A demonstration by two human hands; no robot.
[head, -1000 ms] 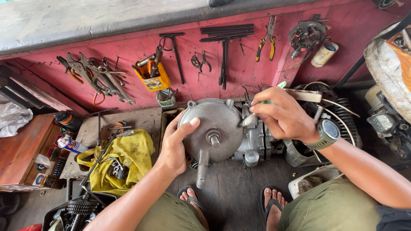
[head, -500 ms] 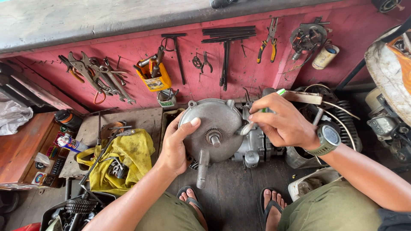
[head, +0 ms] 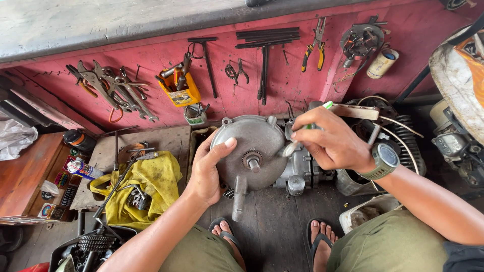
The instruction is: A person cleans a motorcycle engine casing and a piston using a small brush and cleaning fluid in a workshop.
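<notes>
The left hand (head: 206, 168) lay spread, steadying the round grey engine cover (head: 248, 151) seated on the engine on the floor planks below the red wall; the right hand (head: 330, 143) gripped a green-handled tool (head: 308, 126) at its right rim, fitting seemingly unfinished

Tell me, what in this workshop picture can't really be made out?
- Head view: the tip of the green-handled tool in the right hand is blurred.
- The engine block behind the round grey cover is mostly hidden by the cover and that hand.
- The cover's left rim lies under the left hand.
- The machine at right is cut by the frame edge.
- The small parts on the yellow cloth are too small.
</notes>
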